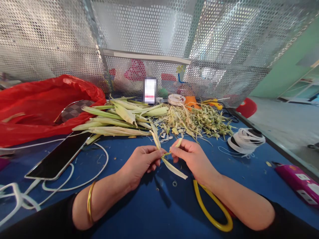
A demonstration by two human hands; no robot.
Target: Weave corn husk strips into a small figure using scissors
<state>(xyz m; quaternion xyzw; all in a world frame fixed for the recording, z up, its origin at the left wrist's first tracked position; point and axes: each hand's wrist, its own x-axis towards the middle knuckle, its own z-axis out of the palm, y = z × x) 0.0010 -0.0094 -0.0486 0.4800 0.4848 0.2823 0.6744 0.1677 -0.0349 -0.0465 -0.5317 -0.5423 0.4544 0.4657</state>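
Observation:
Above the middle of the blue table, my left hand (pixel 149 158) pinches pale corn husk strips (pixel 173 168) where they cross. One strip end sticks up past the thumb and another hangs down to the right. My right hand (pixel 185 152) is close beside it, with thumb and fingers closed on a strip of the same husk. A short yellow-green piece spans the gap between the fingertips. Under my right wrist lies a tool with a yellow looped handle (pixel 211 212); its other end is hidden. Behind my hands is a pile of long corn husks (pixel 117 121).
Dried plant scraps (pixel 199 119) lie right of the husks. A spool of white cord (pixel 246 141) and a purple packet (pixel 299 182) are on the right. On the left are a red plastic bag (pixel 50 96), a tablet (pixel 61 156) and white cables (pixel 92 184). A perforated metal screen (pixel 149 30) stands behind.

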